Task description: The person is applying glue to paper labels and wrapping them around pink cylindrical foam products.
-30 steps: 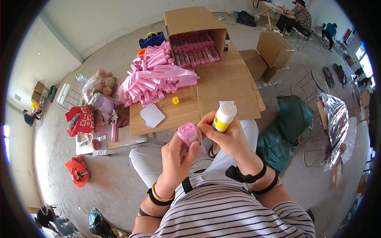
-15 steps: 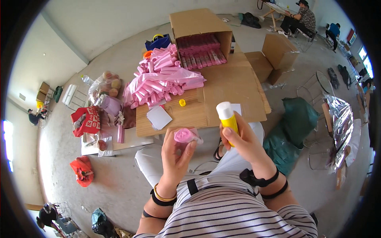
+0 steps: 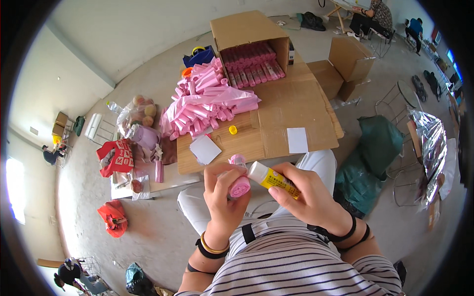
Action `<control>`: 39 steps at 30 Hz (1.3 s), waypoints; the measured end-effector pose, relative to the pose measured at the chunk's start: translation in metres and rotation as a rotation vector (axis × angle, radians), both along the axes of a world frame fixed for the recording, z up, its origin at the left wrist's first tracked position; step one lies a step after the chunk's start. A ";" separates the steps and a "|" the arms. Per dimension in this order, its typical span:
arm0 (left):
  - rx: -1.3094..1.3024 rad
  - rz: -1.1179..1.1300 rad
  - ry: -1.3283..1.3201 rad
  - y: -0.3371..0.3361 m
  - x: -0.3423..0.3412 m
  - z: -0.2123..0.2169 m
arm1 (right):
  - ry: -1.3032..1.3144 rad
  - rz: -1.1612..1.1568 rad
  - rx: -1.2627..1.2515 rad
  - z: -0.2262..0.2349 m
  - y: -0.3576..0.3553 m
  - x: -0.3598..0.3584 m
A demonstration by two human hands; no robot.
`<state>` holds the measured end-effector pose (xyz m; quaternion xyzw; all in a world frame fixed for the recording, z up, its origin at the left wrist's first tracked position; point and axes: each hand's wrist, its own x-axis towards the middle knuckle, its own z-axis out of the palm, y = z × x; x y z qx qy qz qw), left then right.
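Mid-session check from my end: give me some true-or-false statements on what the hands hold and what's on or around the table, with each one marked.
1. The left hand holds a pink roll. True.
2. The right hand holds a yellow tube with a white end. True.
3. The white end points away from the left hand. False: it points toward the left hand.
4. A small yellow cap lies on the wooden table. True.
5. The cardboard box is sealed shut. False: it is open, with more pink rolls inside.
6. The dark green bag lies on the wooden table. False: it is off the table, to its right.
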<state>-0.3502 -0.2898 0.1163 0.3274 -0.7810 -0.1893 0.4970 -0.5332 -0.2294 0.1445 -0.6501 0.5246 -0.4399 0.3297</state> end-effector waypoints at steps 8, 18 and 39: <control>-0.094 0.051 -0.072 0.003 0.004 -0.002 | 0.069 -0.027 -0.036 0.001 -0.003 0.004; -0.113 0.073 -0.034 0.002 0.000 0.004 | 0.137 -0.091 -0.092 -0.003 -0.004 0.008; 1.095 -0.341 0.917 -0.003 0.008 -0.006 | -0.789 0.060 0.086 -0.026 -0.023 -0.011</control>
